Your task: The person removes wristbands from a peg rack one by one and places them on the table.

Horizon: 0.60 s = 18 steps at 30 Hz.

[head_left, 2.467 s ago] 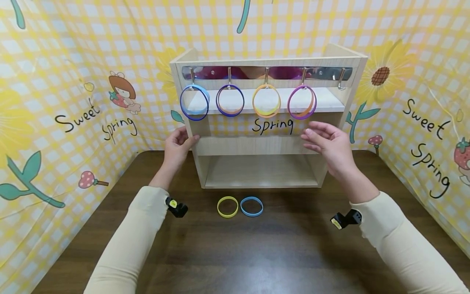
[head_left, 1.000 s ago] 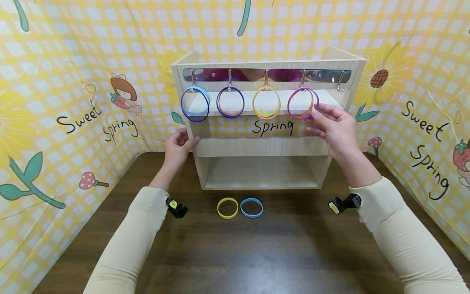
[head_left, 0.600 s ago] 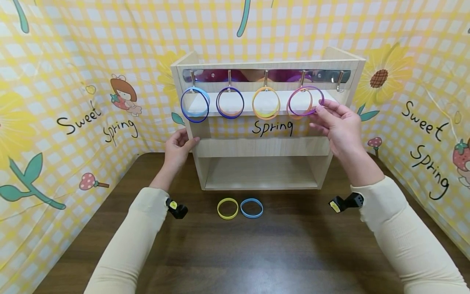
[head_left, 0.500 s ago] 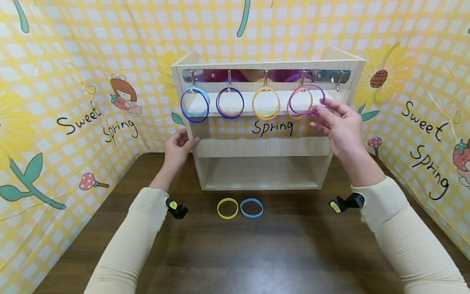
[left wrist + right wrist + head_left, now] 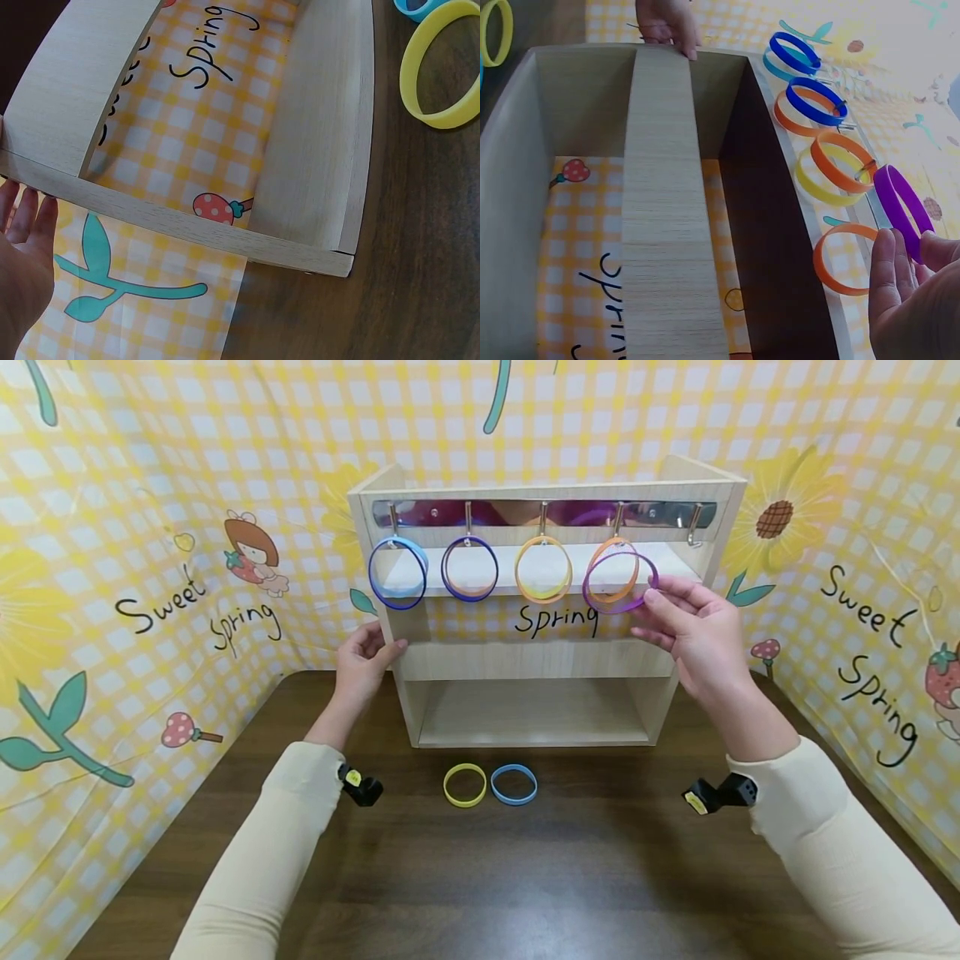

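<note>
My right hand [image 5: 701, 631] pinches a purple wristband [image 5: 901, 206] between thumb and fingers. In the head view that band overlaps an orange wristband [image 5: 832, 259] hanging on the fourth hook from the left; the right wrist view shows the purple one out in front of it. With my left hand [image 5: 363, 664] I grip the left side edge of the wooden shelf [image 5: 536, 660], thumb on the front and fingers behind. Along the shelf's metal hook rail [image 5: 656, 513], the three hooks to the left each carry a pair of bands: blue with light blue, blue with orange, orange with yellow.
The rightmost hook [image 5: 695, 527] has no band on it. On the dark wooden table [image 5: 480, 877] in front of the shelf lie a yellow wristband [image 5: 465, 786] and a light blue wristband [image 5: 514, 785], side by side. Checked yellow cloth [image 5: 225, 460] surrounds the table's back and sides.
My right hand took hold of the purple wristband, drew it right and up off the fourth hook, then lowered it slightly. The orange band stays on that hook; my left hand has not moved.
</note>
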{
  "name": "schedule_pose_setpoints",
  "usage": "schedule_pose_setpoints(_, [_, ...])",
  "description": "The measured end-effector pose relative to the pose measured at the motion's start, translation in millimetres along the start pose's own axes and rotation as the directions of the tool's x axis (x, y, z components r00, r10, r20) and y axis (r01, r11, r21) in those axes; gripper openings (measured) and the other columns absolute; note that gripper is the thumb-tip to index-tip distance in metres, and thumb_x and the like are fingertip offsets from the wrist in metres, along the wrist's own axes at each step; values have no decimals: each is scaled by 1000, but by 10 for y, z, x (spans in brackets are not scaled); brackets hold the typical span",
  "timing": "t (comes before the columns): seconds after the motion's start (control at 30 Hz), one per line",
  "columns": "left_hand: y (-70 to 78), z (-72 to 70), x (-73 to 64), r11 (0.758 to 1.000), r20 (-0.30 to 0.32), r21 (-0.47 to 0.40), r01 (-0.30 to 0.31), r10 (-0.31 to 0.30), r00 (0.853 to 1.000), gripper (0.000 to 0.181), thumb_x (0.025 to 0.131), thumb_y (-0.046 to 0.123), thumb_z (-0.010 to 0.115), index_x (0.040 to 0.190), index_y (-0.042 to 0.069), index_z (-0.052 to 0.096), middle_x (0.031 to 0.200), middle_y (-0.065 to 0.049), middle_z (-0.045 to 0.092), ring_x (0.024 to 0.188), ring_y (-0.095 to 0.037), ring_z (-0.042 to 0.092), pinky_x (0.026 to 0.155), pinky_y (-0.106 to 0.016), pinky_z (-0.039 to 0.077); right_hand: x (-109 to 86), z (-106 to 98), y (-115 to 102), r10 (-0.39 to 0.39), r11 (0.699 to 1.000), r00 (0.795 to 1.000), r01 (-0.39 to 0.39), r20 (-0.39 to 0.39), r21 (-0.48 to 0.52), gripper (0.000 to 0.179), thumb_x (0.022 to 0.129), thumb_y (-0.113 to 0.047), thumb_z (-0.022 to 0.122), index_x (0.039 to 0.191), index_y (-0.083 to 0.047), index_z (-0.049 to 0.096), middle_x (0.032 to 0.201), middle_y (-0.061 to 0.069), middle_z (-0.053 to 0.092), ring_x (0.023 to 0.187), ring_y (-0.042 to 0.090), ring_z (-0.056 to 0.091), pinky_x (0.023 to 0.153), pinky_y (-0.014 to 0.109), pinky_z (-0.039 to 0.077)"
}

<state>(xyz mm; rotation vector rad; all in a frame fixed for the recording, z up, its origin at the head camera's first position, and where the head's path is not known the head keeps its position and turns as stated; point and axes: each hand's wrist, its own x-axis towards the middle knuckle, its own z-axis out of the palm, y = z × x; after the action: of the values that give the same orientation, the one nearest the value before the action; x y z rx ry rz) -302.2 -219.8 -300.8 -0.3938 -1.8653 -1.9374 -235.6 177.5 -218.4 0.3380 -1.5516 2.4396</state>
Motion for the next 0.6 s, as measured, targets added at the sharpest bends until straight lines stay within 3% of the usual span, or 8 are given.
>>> schedule_pose_setpoints(0.13, [10, -3, -3, 1000, 1, 4, 2, -2, 1000, 28, 86, -2, 69, 114, 0, 65, 100, -5, 65, 92, -13, 61, 74, -20, 51, -61, -48, 41, 32, 998, 999, -32, -2, -49, 23, 84, -10, 75, 105, -3, 68, 99, 8, 71, 79, 18, 70, 68, 30, 57])
schedule_pose_setpoints(0.33, [17, -7, -7, 1000, 9, 11, -8, 8, 1000, 32, 87, -2, 69, 117, -6, 61, 101, -6, 66, 92, -12, 61, 74, -21, 50, -126, -120, 169, 60, 998, 997, -58, 46, -38, 15, 86, -6, 72, 101, -4, 70, 96, 9, 72, 80, 18, 71, 67, 31, 57])
schedule_pose_setpoints(0.6, [19, -1, -1, 1000, 3, 12, -7, 7, 1000, 26, 86, -2, 69, 111, 5, 66, 96, 2, 66, 91, -12, 62, 74, -20, 50, -256, -237, 393, 108, 991, 987, -98, 115, -86, 12, 89, -3, 68, 100, -8, 71, 91, 8, 72, 80, 17, 71, 68, 31, 57])
